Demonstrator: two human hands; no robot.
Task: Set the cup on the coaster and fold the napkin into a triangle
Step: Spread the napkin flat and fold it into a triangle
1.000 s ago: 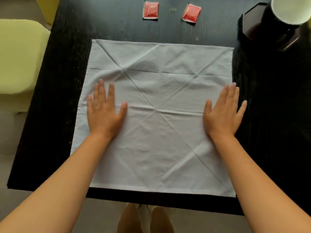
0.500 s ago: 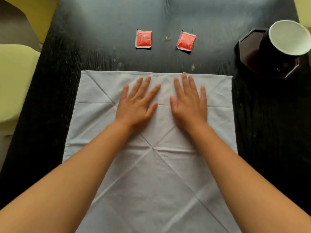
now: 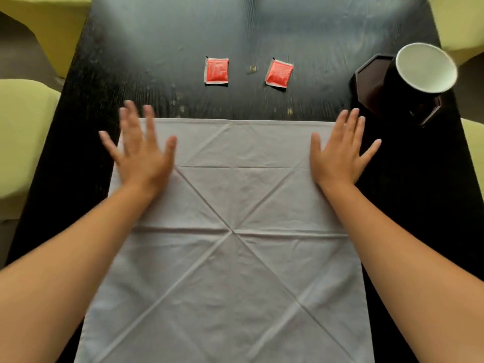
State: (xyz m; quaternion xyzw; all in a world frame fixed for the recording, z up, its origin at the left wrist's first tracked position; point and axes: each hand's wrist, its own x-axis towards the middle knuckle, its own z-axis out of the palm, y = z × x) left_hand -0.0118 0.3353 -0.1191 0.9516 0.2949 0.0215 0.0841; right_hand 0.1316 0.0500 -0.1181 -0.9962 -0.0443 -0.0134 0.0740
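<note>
A white cloth napkin (image 3: 230,258) lies spread flat on the black table (image 3: 162,35), crossed by diagonal and horizontal creases. My left hand (image 3: 142,155) lies flat with spread fingers on its far left corner, slightly blurred. My right hand (image 3: 341,153) lies flat on the far right corner, fingers reaching past the napkin's edge. At the far right a black paper cup (image 3: 416,79) with a white inside stands on a dark octagonal coaster (image 3: 369,82).
Two red sachets (image 3: 216,71) (image 3: 279,74) lie beyond the napkin's far edge. Yellow-green chair seats (image 3: 21,137) flank the table on the left, and more yellow-green cushions (image 3: 461,19) show on the right.
Both hands slid apart along the napkin's far part, from its middle out to the left and right corners. The view has tilted slightly, so the napkin sits lower.
</note>
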